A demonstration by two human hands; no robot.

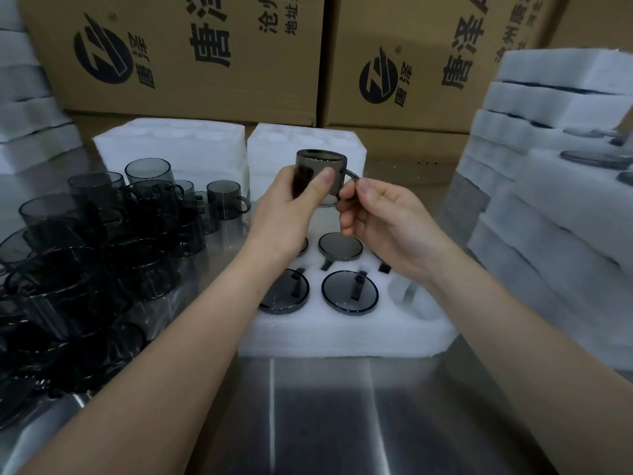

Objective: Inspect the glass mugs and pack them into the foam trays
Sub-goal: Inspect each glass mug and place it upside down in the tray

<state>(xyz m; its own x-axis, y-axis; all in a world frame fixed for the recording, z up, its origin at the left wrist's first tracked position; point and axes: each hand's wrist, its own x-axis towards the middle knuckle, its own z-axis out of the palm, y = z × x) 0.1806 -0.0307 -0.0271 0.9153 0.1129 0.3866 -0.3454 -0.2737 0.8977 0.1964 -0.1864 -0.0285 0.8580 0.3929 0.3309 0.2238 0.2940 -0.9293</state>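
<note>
Two hands share one smoky glass mug [322,173] on my head feed, held in the air above the far edge of the foam tray [342,334], a little toward 12 o'clock from the middle of the view. The left grip [291,204] is wrapped round the mug's body, thumb across the near wall. The right grip [380,214] pinches the handle [352,176] between thumb and forefinger, at the mug's 3 o'clock side.

The tray lies on the steel counter [342,423] under both wrists. Packed mugs [349,292] sit in its pockets; one pocket [407,296] at 4 o'clock shows bare foam.

At 9 o'clock, loose mugs [102,241] crowd the counter, some stacked on others. Two empty foam trays [171,145] sit beyond, at 11 to 12 o'clock. A stack of foam trays [555,217] rises at 3 o'clock, and printed cardboard boxes [205,53] line the back.
</note>
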